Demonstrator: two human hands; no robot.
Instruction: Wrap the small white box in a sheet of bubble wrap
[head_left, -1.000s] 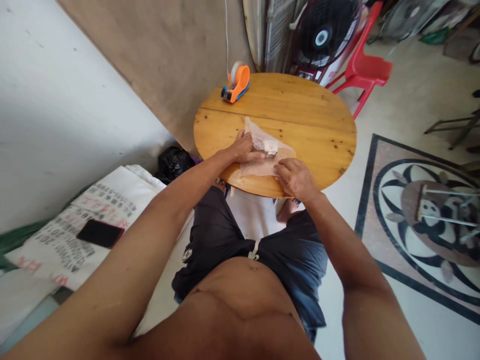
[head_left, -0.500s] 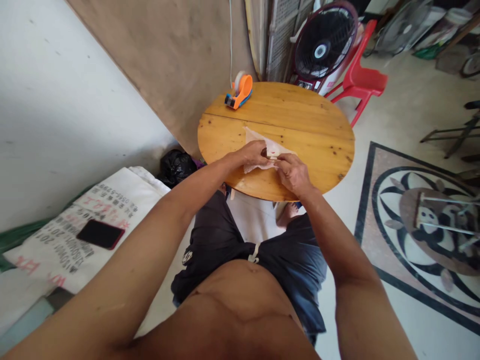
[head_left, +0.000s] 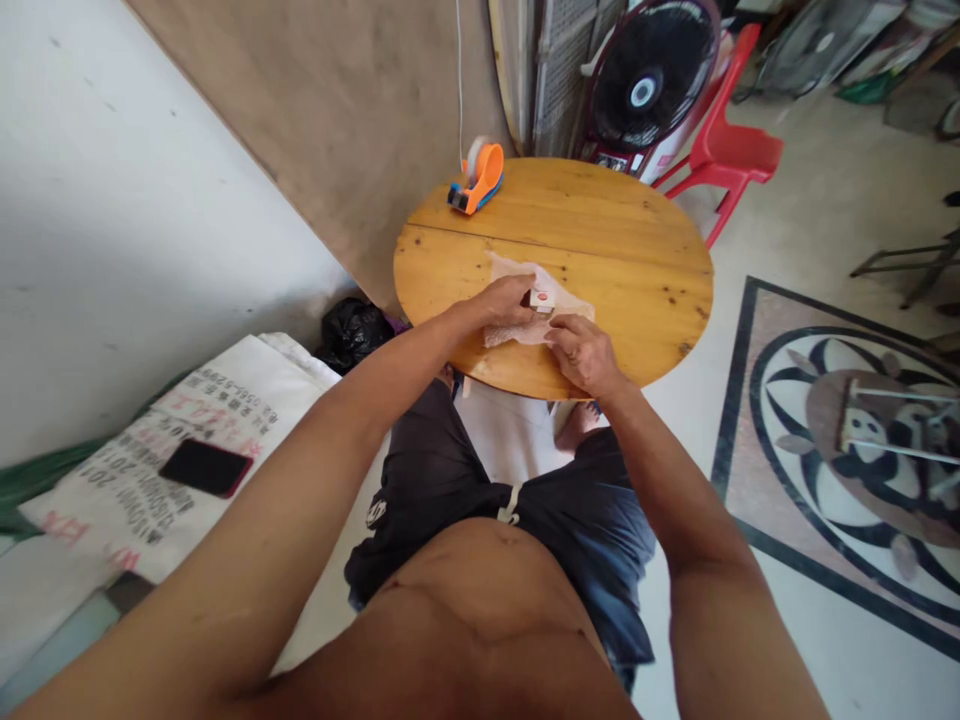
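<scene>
A small white box [head_left: 541, 299] with a red mark on top sits over a crumpled, translucent pinkish-white wrapping sheet [head_left: 511, 268] on the round wooden table. My left hand [head_left: 507, 300] grips the box from its left side, thumb and fingers closed around it. Just right of the box, my right hand [head_left: 583, 350] is curled with its fingertips drawn together at the sheet's near right edge. What lies between those fingertips is too small to tell.
An orange tape dispenser [head_left: 478, 180] stands at the back left of the wooden table [head_left: 592, 215]. Behind are a fan [head_left: 652, 80] and a red chair [head_left: 731, 145]. A phone [head_left: 206, 467] lies on white sacks [head_left: 247, 380] at left, near a black bag [head_left: 352, 335].
The box's top with its red mark has come into fuller view between my hands. My right hand has shifted slightly toward me, and the sheet lies more spread out.
</scene>
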